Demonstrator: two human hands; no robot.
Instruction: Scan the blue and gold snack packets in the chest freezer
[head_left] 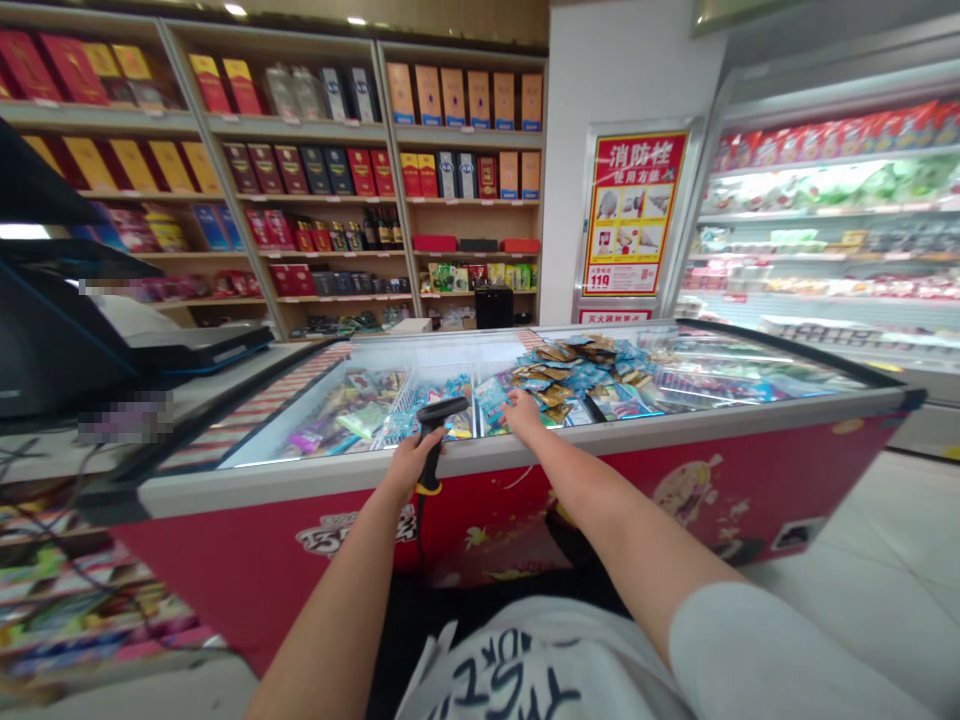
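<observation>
My left hand (415,464) is wrapped round the handle of a black barcode scanner (442,409), whose head points right over the chest freezer's front edge. Its cable hangs down in front of the red freezer panel. My right hand (523,411) pinches a light blue packet (490,396) by its right side, over the open part of the freezer (637,435). Just beyond that hand, brown and blue packets (577,368) lie heaped. Inside the freezer, left of the scanner, are more colourful packets (360,410) and a white wire basket.
A counter (45,465) with a black checkout machine (60,330) stands at the left, with someone partly visible behind it. Shelves of boxed goods (322,170) line the back wall. A lit refrigerated display (832,220) is at the right, beside tiled floor (885,560).
</observation>
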